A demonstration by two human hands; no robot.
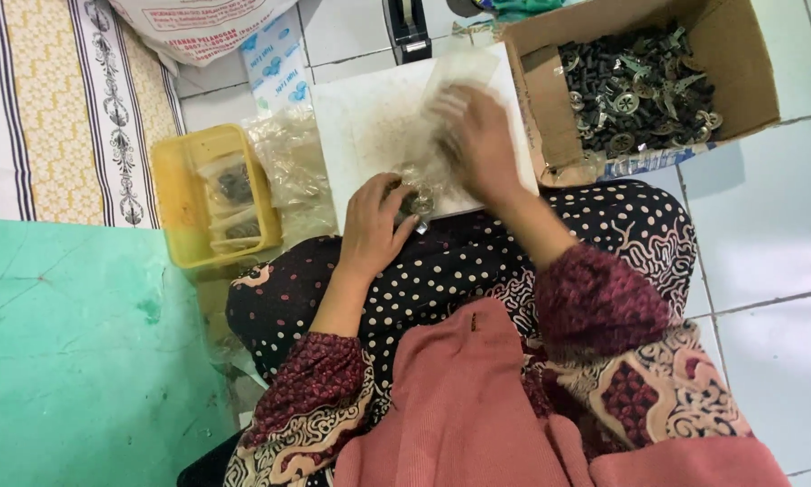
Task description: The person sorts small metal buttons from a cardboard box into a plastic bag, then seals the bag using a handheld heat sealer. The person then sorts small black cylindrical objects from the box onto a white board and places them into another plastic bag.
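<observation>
My left hand [374,221] grips the bottom of a small clear plastic bag [416,200] filled with dark metal parts, at the near edge of a white board [360,126] resting on my lap. My right hand [479,140] is blurred with motion over the upper part of the same bag, fingers curled on the plastic. Whether it grips or only presses the plastic is unclear. A second clear bag [459,70] lies on the board just beyond my right hand.
A cardboard box [549,108] of dark screws and metal fittings sits at the right. A yellow tray [175,194] holding filled bags stands at the left, beside loose clear bags [288,158]. A tape dispenser [408,27] is at the far edge. White floor tiles lie right.
</observation>
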